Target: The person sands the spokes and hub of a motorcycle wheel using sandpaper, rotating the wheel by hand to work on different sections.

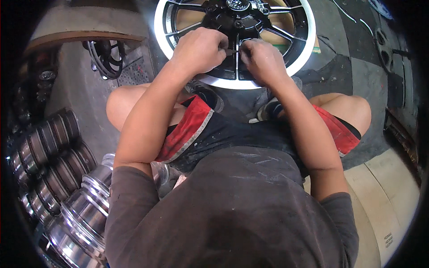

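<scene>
A large wheel rim (308,38) with a bright silver outer ring, black centre and silver-edged spokes lies in front of me. My left hand (199,50) is closed over its near left part, thumb and fingers pinched around a small dark piece (231,52) beside the near spoke (237,67). What that piece is, I cannot tell. Just right of the same spoke, my right hand (263,60) is closed with curled fingers. Anything inside the right fingers is hidden. Both forearms reach forward over my lap.
Shiny metal rims (82,210) are stacked at the lower left, with darker rims (49,138) behind them. A black spoked wheel part (105,58) lies at the upper left. Flattened cardboard (373,196) covers the floor at the right. Cables (346,12) lie at the upper right.
</scene>
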`<state>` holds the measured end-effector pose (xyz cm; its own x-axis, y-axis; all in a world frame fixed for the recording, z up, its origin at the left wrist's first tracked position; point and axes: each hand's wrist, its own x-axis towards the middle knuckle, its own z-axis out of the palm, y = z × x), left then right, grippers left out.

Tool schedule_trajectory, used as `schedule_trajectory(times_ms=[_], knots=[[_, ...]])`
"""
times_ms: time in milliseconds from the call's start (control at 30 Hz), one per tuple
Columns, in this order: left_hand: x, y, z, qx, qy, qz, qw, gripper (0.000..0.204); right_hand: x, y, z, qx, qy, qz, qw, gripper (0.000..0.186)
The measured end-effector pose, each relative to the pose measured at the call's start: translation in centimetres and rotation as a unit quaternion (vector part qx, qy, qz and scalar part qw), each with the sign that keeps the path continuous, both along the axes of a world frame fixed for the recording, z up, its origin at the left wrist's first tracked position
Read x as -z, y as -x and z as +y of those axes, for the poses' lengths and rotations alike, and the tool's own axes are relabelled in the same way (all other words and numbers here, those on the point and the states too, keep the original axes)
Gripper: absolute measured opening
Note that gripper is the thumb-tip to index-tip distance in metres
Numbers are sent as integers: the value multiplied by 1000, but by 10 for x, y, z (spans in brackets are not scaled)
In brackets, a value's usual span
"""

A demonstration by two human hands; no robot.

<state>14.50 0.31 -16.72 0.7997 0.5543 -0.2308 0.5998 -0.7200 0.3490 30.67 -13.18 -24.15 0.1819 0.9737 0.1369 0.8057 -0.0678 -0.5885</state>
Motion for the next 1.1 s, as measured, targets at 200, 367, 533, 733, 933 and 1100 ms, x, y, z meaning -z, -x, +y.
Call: schedule_trajectory(times_ms=[200,367,533,733,933,1100], knots=[[-1,-1,-3,6,13,29,999,22,1,2,-2,8,33,-2,999,18],[-7,-3,-11,54,-14,81,995,20,-5,2,-6,-16,103,13,994,22],[-12,-4,-18,71,1,119,990,20,-9,7,-13,-26,118,29,992,20],[-9,-1,-18,66,15,122,990,20,-12,8,-15,-39,141,27,989,19],[-1,6,-14,55,32,104,993,17,-24,3,-13,-45,168,74,982,18],[-5,-3,-17,17,24,81,996,20,-12,2,-16,-21,107,55,992,19]])
